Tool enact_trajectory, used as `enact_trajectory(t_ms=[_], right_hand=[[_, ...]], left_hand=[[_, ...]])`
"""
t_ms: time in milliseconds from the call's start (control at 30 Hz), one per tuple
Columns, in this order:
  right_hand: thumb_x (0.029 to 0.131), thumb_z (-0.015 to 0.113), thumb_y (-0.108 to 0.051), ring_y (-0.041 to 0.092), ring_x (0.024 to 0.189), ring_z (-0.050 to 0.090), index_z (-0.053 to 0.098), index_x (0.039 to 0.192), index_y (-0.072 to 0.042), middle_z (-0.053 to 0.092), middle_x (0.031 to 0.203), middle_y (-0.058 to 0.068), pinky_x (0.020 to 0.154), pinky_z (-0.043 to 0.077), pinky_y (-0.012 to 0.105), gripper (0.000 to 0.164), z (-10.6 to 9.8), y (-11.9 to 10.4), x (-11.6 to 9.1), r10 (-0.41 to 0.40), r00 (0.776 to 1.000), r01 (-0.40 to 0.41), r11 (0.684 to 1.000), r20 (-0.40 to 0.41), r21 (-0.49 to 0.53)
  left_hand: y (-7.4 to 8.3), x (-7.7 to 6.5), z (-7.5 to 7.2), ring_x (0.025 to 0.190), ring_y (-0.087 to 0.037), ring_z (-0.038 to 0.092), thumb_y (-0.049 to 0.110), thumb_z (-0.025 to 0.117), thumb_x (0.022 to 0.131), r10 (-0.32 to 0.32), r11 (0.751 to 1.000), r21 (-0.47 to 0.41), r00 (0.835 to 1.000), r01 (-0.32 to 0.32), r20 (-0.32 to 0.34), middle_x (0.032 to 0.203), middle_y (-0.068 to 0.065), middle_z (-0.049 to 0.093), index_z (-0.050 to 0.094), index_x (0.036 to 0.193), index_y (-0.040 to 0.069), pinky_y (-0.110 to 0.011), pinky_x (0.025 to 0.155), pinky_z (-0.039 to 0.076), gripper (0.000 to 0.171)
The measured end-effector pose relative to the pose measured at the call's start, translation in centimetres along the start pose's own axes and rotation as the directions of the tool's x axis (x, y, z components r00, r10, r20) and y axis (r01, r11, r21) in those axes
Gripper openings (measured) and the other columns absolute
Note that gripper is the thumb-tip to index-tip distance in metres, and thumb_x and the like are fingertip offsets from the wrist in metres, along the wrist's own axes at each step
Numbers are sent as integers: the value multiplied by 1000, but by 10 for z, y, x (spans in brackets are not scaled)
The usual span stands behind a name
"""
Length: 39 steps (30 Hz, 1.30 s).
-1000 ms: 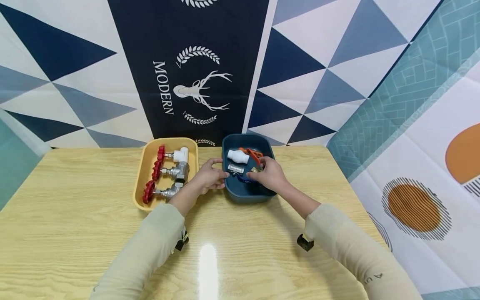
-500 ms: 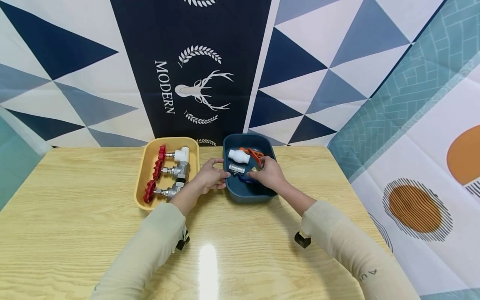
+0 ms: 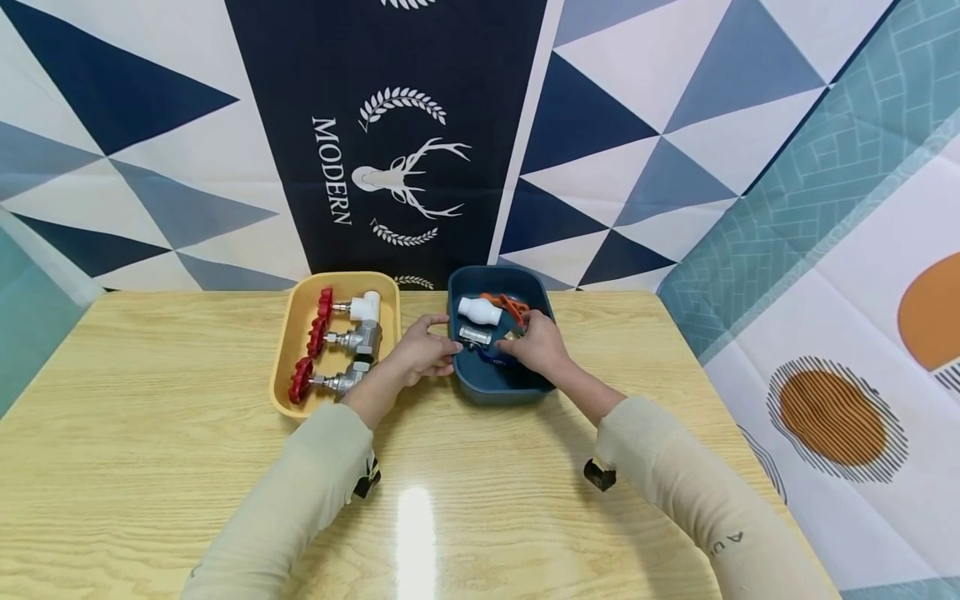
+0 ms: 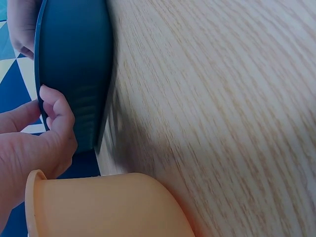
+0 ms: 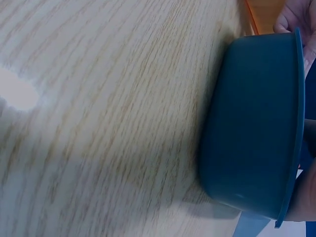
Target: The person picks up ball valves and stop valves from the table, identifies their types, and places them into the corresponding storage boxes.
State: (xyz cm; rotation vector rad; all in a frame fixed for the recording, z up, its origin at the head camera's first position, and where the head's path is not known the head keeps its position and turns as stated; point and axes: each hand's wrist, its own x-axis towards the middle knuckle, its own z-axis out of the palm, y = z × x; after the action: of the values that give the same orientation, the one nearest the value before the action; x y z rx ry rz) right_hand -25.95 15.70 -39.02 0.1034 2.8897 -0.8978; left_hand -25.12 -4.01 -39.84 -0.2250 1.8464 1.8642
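Observation:
My left hand (image 3: 420,354) grips the left rim of a dark blue bin (image 3: 498,395); in the left wrist view its thumb and fingers (image 4: 59,111) pinch that rim. My right hand (image 3: 542,343) reaches inside over the right rim and pinches a small brass valve (image 3: 513,334) with a red lever. Much of that valve is hidden by the fingers. Around it in the bin lie a white plastic valve (image 3: 480,312), a silver metal valve (image 3: 475,336) with a blue lever (image 3: 492,360), and an orange handle (image 3: 495,299). The right wrist view mostly shows the bin's outer wall (image 5: 252,123).
Left of the blue bin stands a yellow bin (image 3: 279,375), holding valves with red handwheels (image 3: 300,381). Both bins are on a wooden table (image 3: 480,483), near its back edge. Behind rises a patterned cloth (image 3: 397,100). My left forearm passes over the yellow bin's front corner.
Both hands keep practically the same place and hold. The right forearm and sleeve have shifted slightly left, and the whole head view has drifted a little.

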Motion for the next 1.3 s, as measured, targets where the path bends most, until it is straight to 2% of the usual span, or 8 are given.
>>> enact_trajectory(t_ms=[233,633,1000,1300], right_hand=[[77,75,-31,24,81,51,48,121,3,55,97,14,65,41,30,62,1,3,4,-3,1000,3,1000,-15,4],[76,75,-31,25,81,53,47,120,3,57,96,15,68,44,31,62,2,2,9,-10,1000,10,1000,-23,-10],[76,76,-35,25,78,54,45,125,3,58,90,14,68,44,31,69,2,0,11,28,1000,-28,998,-5,-51],[75,76,-37,25,78,56,46,121,3,59,90,13,69,46,31,68,5,2,16,44,999,-44,995,-2,-87]], left_hand=[[0,2,-1,72,-17,54,4,59,90,-8,1000,4,1000,8,1,104,-10,56,32,141,20,-22,58,51,60],[0,-1,1,67,-14,52,4,58,90,-3,1000,13,1000,3,-4,103,-9,56,32,141,20,-22,60,51,59],[-1,-2,1,66,-14,53,2,58,89,4,1000,-7,1000,-4,0,98,-9,55,32,140,18,-22,57,51,60],[-1,-1,1,67,-15,53,3,59,90,1,1000,8,1000,-1,-10,101,-9,56,32,140,19,-22,58,51,59]])
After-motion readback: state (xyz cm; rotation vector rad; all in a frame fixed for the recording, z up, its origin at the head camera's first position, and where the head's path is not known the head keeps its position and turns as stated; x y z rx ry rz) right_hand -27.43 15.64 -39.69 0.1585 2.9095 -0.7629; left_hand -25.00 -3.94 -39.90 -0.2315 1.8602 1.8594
